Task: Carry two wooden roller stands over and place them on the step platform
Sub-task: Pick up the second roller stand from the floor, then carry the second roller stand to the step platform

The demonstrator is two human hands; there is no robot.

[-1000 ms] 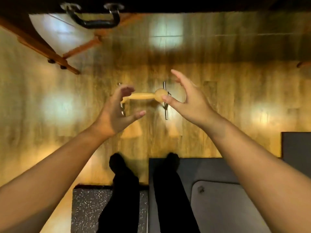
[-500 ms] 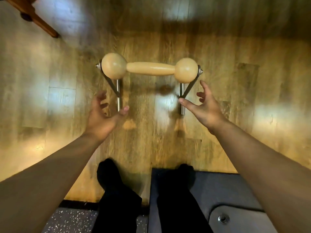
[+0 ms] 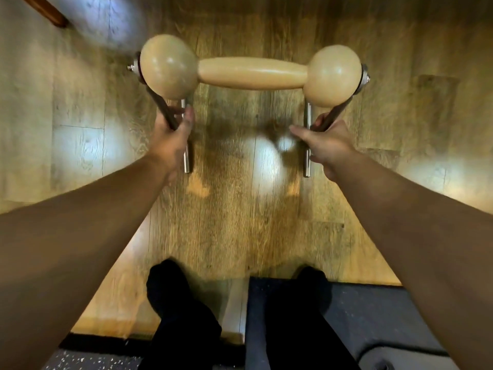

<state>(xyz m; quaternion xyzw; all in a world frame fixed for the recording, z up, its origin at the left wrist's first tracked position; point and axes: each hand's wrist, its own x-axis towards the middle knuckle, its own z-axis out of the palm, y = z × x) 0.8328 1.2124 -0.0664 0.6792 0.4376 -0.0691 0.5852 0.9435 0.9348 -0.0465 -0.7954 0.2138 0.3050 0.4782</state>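
we see the wooden floor (image 3: pixel 240 209) carrying the wooden roller stand (image 3: pixel 250 73). our left hand (image 3: pixel 170 137) and right hand (image 3: pixel 326 141) close around its slanted metal struts. a lopsided lift could tip it; the roller may spin.

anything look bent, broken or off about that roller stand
Nothing stands out. The pale wooden roller with two bulbous ends sits level between its grey metal side struts, end bolts in place. The left hand and right hand each grip a strut over the wooden plank floor.
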